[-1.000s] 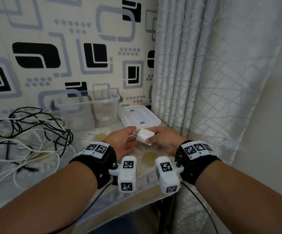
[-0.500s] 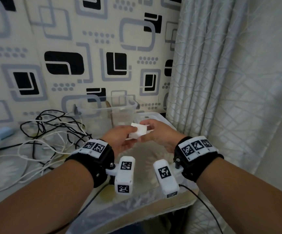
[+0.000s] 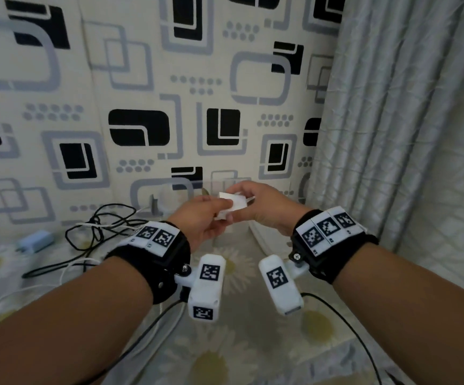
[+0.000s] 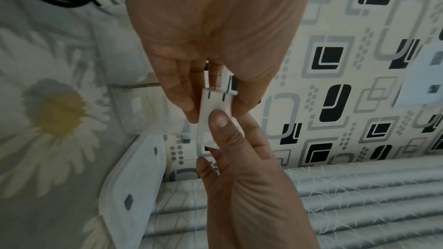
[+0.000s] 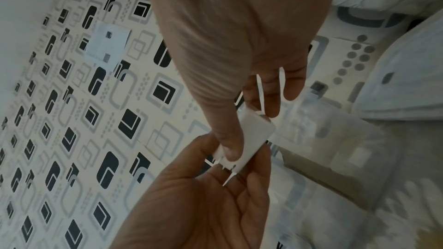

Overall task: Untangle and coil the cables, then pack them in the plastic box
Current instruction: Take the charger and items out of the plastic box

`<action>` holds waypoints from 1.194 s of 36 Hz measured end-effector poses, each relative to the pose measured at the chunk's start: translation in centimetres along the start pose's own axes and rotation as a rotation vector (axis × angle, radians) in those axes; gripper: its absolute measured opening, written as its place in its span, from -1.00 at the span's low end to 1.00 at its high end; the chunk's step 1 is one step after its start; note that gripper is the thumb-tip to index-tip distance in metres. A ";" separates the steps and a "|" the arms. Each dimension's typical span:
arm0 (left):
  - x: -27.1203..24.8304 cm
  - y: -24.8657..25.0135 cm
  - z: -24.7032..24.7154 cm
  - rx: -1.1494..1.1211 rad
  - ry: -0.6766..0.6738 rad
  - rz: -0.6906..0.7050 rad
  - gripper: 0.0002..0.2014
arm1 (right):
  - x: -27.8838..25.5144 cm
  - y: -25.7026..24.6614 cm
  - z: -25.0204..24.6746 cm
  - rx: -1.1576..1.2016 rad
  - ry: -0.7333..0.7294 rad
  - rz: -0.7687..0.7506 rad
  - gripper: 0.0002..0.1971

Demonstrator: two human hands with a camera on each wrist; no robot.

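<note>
A small white plug adapter (image 3: 232,204) is held in the air between both hands, in front of the clear plastic box (image 3: 166,197). My left hand (image 3: 221,215) pinches its near end, where two metal prongs (image 4: 219,80) stick out toward the palm. My right hand (image 3: 243,200) holds the far end, thumb (image 5: 231,145) pressed along its flat side. The tangle of black and white cables (image 3: 100,226) lies on the table to the left, untouched. Most of the box is hidden behind my hands.
The box's white lid (image 3: 267,237) lies on the table under my right wrist. A pale blue adapter (image 3: 35,241) sits at the far left. The patterned wall stands close behind and a grey curtain (image 3: 392,134) hangs at the right. The tablecloth has a daisy print.
Both hands have lifted the white adapter off the table, up and toward the box. The head view has tilted upward.
</note>
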State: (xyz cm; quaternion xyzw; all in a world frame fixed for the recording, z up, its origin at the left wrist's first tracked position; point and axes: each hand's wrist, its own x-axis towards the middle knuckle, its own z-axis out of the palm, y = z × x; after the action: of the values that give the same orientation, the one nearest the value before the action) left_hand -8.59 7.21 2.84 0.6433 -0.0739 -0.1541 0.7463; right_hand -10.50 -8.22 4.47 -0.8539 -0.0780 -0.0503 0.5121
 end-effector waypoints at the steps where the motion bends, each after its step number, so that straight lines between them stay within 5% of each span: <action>1: 0.4 0.4 -0.1 -0.001 0.004 0.006 -0.82 | 0.6 -0.2 -0.1 -0.011 0.004 -0.010 -0.48; 17: 6.6 4.9 -2.5 0.160 0.120 0.048 -0.66 | 7.6 -1.2 -2.4 -0.170 0.033 -0.047 -0.48; 21: 8.4 5.4 -3.6 0.341 0.227 0.129 -0.51 | 8.5 -0.4 -2.5 -0.184 0.054 -0.034 -0.48; 26: 9.8 4.7 -5.4 0.572 0.340 0.154 -0.58 | 9.2 1.0 -2.3 -0.192 0.055 -0.003 -0.45; 32: 11.7 2.2 -7.9 0.857 0.490 0.089 -0.53 | 9.6 2.4 -2.0 -0.197 0.082 0.004 -0.49; 43: 12.8 0.3 -9.1 1.034 0.473 0.023 -0.48 | 9.5 3.2 -1.9 -0.375 0.073 0.013 -0.49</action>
State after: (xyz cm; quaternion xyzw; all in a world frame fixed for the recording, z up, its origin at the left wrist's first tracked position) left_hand 6.29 11.64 0.53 0.9411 0.0225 0.0584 0.3322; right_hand -0.59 -10.60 4.19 -0.9324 -0.0430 -0.0917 0.3470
